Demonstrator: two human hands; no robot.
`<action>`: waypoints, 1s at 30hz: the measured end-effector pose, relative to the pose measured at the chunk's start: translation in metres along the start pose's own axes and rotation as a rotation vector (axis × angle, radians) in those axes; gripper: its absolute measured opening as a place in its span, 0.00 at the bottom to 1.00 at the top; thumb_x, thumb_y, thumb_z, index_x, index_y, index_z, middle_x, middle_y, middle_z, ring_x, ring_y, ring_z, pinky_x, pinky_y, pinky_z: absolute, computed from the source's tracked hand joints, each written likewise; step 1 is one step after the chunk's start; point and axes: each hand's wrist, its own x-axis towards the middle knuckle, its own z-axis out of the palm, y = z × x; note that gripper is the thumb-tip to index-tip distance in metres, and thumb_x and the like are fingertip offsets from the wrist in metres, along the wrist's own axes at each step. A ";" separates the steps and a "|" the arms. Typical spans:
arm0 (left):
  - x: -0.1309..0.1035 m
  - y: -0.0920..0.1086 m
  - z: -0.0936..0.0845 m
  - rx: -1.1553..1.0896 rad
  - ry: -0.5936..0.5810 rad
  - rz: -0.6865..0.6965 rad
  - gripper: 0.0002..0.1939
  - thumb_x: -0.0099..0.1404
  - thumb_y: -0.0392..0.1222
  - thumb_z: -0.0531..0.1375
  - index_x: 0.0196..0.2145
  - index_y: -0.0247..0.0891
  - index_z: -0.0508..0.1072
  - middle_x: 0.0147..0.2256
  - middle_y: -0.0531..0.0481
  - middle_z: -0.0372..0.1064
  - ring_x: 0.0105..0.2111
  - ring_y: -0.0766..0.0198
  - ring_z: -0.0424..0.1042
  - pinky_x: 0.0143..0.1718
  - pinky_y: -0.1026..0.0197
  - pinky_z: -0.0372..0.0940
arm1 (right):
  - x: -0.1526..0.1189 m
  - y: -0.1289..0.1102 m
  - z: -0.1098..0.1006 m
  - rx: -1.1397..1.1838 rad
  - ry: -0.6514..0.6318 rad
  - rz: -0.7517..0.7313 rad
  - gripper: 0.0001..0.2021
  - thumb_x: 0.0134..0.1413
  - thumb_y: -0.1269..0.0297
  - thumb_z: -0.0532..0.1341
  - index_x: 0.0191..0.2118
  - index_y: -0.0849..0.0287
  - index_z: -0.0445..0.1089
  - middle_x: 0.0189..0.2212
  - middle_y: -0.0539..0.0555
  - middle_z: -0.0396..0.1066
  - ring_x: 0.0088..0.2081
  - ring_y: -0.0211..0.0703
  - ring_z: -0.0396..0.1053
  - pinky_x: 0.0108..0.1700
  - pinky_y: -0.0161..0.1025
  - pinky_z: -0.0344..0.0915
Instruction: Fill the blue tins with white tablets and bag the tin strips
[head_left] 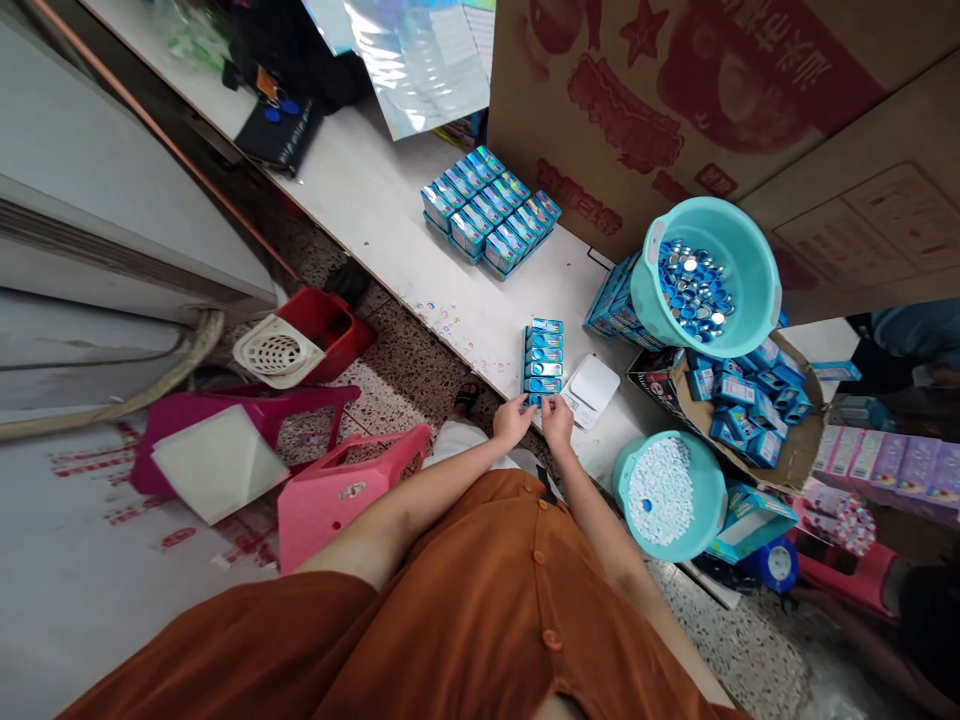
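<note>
At the front edge of the white table, my left hand and my right hand are close together. Between them is a small blue box, and the fingers of both hands are closed on its two ends. It sits at the near end of a short row of similar blue boxes. To the right of the row lies a flat white digital scale, almost touching my right hand. Farther back on the table stands a block of several blue boxes with shiny tops.
A turquoise basin of blue and silver caps stands at right, above a carton of blue boxes. Nearer is a turquoise basin of white pellets. Large cardboard boxes rise behind. Pink stool at left; a person's arm at far right.
</note>
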 end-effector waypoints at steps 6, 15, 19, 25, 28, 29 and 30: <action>0.003 -0.001 0.002 -0.083 0.002 -0.043 0.20 0.61 0.46 0.60 0.50 0.40 0.73 0.40 0.46 0.76 0.39 0.61 0.74 0.41 0.64 0.64 | 0.005 -0.004 -0.005 0.018 -0.051 0.052 0.09 0.51 0.59 0.56 0.29 0.58 0.69 0.26 0.52 0.73 0.29 0.41 0.69 0.35 0.35 0.60; 0.011 -0.002 -0.004 -0.126 -0.015 -0.082 0.18 0.59 0.50 0.61 0.45 0.40 0.76 0.38 0.47 0.77 0.39 0.60 0.75 0.41 0.65 0.64 | 0.022 -0.008 -0.011 -0.064 -0.158 0.094 0.08 0.46 0.61 0.61 0.22 0.57 0.67 0.20 0.50 0.71 0.25 0.39 0.67 0.29 0.33 0.56; 0.013 -0.005 -0.001 -0.117 -0.025 -0.079 0.17 0.60 0.49 0.60 0.45 0.41 0.76 0.42 0.48 0.76 0.40 0.61 0.75 0.41 0.65 0.64 | 0.025 -0.009 -0.011 -0.103 -0.206 0.102 0.08 0.45 0.61 0.62 0.22 0.57 0.67 0.18 0.49 0.69 0.23 0.38 0.65 0.27 0.33 0.54; 0.016 -0.010 -0.001 -0.079 -0.041 -0.094 0.20 0.60 0.49 0.59 0.47 0.38 0.75 0.44 0.46 0.75 0.43 0.60 0.74 0.43 0.64 0.65 | 0.023 -0.012 -0.006 -0.117 -0.181 0.147 0.07 0.45 0.61 0.63 0.22 0.57 0.68 0.23 0.50 0.72 0.27 0.38 0.66 0.29 0.32 0.54; 0.019 -0.013 -0.005 -0.042 -0.065 -0.062 0.19 0.60 0.50 0.60 0.46 0.39 0.75 0.44 0.45 0.75 0.44 0.58 0.73 0.44 0.63 0.64 | 0.025 -0.014 -0.005 -0.064 -0.207 0.215 0.07 0.44 0.61 0.64 0.22 0.57 0.68 0.25 0.50 0.72 0.30 0.39 0.68 0.31 0.32 0.55; 0.020 -0.014 -0.007 -0.026 -0.073 -0.040 0.19 0.60 0.49 0.60 0.46 0.39 0.75 0.44 0.45 0.75 0.45 0.57 0.73 0.45 0.63 0.64 | 0.026 -0.014 -0.005 -0.040 -0.209 0.232 0.07 0.43 0.62 0.65 0.22 0.57 0.68 0.25 0.50 0.72 0.30 0.39 0.68 0.32 0.32 0.56; 0.022 -0.015 -0.008 -0.012 -0.081 -0.014 0.19 0.60 0.49 0.59 0.46 0.38 0.75 0.44 0.44 0.75 0.45 0.57 0.73 0.46 0.62 0.64 | 0.027 -0.015 -0.006 -0.013 -0.204 0.247 0.07 0.41 0.63 0.66 0.21 0.57 0.68 0.24 0.49 0.72 0.30 0.39 0.68 0.32 0.32 0.56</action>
